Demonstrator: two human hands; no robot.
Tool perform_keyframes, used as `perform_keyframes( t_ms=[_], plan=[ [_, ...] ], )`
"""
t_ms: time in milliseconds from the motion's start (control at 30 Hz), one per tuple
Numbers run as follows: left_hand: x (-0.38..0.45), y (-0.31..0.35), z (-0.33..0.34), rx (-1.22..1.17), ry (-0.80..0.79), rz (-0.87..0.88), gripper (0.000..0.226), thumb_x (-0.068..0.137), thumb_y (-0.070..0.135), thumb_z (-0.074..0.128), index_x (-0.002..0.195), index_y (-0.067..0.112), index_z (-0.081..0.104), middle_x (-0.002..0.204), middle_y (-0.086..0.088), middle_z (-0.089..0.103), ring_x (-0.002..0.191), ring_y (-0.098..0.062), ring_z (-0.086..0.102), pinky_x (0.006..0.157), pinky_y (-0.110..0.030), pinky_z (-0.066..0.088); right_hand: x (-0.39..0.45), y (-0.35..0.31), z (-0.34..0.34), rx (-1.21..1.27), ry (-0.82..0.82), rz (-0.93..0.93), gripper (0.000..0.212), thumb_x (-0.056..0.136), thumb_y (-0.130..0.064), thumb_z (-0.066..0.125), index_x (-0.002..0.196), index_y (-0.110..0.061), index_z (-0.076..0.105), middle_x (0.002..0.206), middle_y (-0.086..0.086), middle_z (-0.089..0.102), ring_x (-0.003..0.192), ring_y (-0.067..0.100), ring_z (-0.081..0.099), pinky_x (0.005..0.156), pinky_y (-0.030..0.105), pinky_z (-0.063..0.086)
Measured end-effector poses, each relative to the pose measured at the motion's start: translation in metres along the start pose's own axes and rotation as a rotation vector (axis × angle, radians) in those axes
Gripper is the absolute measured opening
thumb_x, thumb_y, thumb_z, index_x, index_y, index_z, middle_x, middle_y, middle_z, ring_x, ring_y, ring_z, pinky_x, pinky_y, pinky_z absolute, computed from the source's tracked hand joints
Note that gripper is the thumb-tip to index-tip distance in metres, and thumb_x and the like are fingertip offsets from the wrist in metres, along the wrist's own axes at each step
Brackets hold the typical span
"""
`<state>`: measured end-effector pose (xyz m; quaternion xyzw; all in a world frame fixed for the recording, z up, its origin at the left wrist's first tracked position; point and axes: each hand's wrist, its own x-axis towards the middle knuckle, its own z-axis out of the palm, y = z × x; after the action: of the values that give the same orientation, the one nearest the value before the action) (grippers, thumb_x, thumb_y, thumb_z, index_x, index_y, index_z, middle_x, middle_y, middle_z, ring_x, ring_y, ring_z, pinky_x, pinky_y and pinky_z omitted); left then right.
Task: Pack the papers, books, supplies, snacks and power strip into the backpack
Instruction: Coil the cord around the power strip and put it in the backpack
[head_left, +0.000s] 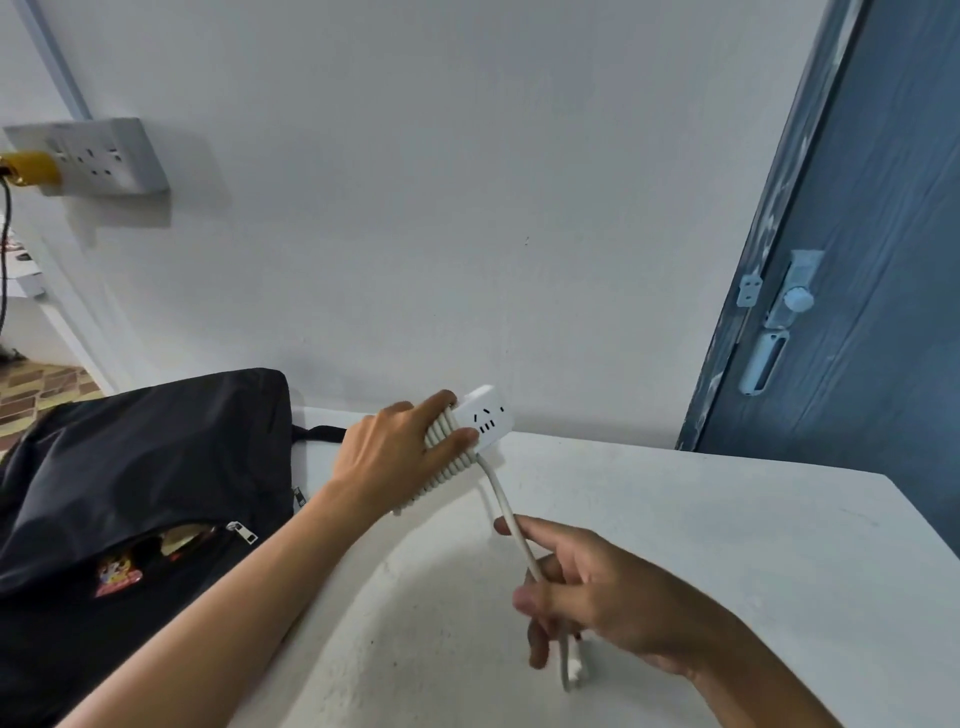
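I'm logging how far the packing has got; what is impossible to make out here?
Head view only:
- Black fabric backpack: contents mostly hidden behind its part-open zipper.
- White power strip: body covered by coiled cord and left hand.
- White plug: hidden behind right hand.

White power strip (485, 415), black backpack (140, 467), blue door (857, 234), yellow plug (31, 167).

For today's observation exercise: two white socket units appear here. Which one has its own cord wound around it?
The power strip gripped by the left hand, its cord coiled around its body. The wall socket is fixed to the wall.
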<state>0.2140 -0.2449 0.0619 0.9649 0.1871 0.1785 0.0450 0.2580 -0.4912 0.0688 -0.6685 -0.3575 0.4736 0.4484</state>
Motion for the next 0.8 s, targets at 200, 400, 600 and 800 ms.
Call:
perform_keyframes(
  t_ms=[200,400,600,800],
  plan=[
    [-0.005,0.0,-0.015,0.064,-0.224,0.3,0.074,0.077,0.084,0.022,0.14,0.047,0.039,0.089,0.007,0.062,0.073,-0.014,0.057,0.063,-0.027,0.039,-0.01,-0.028,-0.026,-0.35,0.382,-0.275,0.017,0.096,-0.017,0.054,0.098,-0.015,0.07,0.049,-0.011,0.041,0.047,0.003,0.034,0.047,0.02,0.028],
    [-0.03,0.024,-0.03,-0.218,-0.262,0.506,0.068,0.08,0.076,0.041,0.141,0.057,0.018,0.092,0.011,0.064,0.082,-0.011,0.057,0.07,-0.025,0.04,0.005,-0.054,-0.053,-0.375,0.608,-0.447,0.019,0.093,-0.01,0.057,0.082,-0.009,0.072,0.048,-0.009,0.048,0.048,0.002,0.036,0.049,0.014,0.03],
    [-0.042,0.035,-0.037,-0.467,-0.24,0.482,0.077,0.081,0.074,0.043,0.141,0.063,-0.005,0.096,0.006,0.064,0.085,-0.011,0.057,0.079,-0.034,0.048,0.031,-0.051,-0.048,-0.119,0.504,-0.35,0.014,0.09,-0.012,0.062,0.088,-0.007,0.075,0.044,-0.012,0.042,0.04,0.001,0.034,0.043,0.012,0.029],
    [-0.052,0.031,-0.025,-0.679,-0.26,0.367,0.047,0.081,0.074,0.046,0.119,0.046,0.051,0.099,0.015,0.066,0.087,-0.011,0.063,0.075,-0.039,0.053,0.042,-0.04,-0.045,-0.016,0.382,-0.21,0.017,0.089,-0.017,0.062,0.085,-0.009,0.077,0.054,-0.002,0.05,0.046,0.006,0.042,0.049,0.018,0.035]
  ],
)
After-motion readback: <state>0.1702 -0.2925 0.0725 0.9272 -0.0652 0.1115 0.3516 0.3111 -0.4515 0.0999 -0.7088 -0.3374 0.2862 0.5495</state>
